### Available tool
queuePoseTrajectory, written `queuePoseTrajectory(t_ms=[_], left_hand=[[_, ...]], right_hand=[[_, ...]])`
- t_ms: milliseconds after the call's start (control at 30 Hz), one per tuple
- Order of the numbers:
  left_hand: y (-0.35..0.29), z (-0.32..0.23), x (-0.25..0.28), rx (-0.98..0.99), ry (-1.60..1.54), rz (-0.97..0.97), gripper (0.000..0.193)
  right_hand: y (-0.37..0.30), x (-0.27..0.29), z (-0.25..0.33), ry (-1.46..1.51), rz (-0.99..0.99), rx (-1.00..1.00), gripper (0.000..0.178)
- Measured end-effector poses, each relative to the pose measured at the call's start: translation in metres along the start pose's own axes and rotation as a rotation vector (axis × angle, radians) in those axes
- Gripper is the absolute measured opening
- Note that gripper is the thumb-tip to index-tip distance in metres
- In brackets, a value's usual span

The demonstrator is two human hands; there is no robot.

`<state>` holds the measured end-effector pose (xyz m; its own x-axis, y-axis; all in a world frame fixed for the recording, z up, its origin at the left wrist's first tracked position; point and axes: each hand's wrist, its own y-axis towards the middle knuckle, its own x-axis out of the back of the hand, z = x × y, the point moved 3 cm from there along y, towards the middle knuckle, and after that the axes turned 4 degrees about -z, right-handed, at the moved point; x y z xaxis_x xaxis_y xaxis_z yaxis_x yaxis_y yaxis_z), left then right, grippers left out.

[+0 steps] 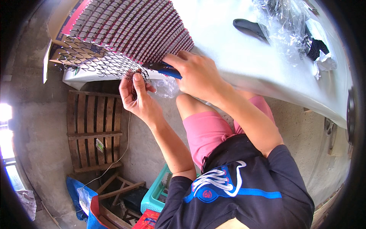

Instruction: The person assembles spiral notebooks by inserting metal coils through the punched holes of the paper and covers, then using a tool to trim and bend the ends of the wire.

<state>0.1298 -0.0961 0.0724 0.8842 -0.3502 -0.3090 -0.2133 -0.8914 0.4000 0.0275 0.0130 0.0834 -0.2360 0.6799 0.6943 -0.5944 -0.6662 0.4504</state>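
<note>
My right hand (198, 72) is wrapped round a pair of pliers (163, 69) with blue handles and dark jaws. The jaws point left, at the lower edge of a panel (129, 28) woven in a grid of red strands and pale grey pieces. Many curved dark wires (108, 63) stick out along that edge. Just below, my left hand (140, 97) is closed, its thumb pressing on a small bunch of dark reddish-brown thin pieces (134, 92). What exactly these pieces are is too small to tell.
The panel lies on a white-covered table (225, 57), with cardboard (63, 28) at its left. Clear plastic wrapping (284, 28) and a dark strap-like object (248, 27) lie farther right. A wooden pallet (95, 129), a turquoise plastic stool (154, 191) and a blue bag (78, 196) stand below left.
</note>
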Motion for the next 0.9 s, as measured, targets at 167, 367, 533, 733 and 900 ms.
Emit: queuePoseTrajectory(t_ms=[167, 367, 533, 733, 900], left_hand=[[0.003, -0.009, 0.003, -0.02, 0.059, 0.067, 0.029], [0.005, -0.009, 0.004, -0.017, 0.067, 0.101, 0.028], [0.007, -0.007, 0.006, -0.026, 0.069, 0.102, 0.025], [0.007, -0.005, 0.0, -0.079, 0.057, 0.003, 0.026], [0.008, -0.017, 0.001, -0.052, 0.089, 0.036, 0.029]], right_hand=[[-0.005, 0.019, 0.001, -0.133, -0.271, 0.112, 0.044], [0.004, 0.009, 0.008, -0.128, -0.272, 0.178, 0.045], [0.005, 0.006, 0.01, -0.013, -0.197, 0.123, 0.04], [0.006, -0.003, 0.003, 0.097, 0.027, -0.035, 0.04], [0.0, 0.016, 0.003, -0.018, -0.221, 0.102, 0.045]])
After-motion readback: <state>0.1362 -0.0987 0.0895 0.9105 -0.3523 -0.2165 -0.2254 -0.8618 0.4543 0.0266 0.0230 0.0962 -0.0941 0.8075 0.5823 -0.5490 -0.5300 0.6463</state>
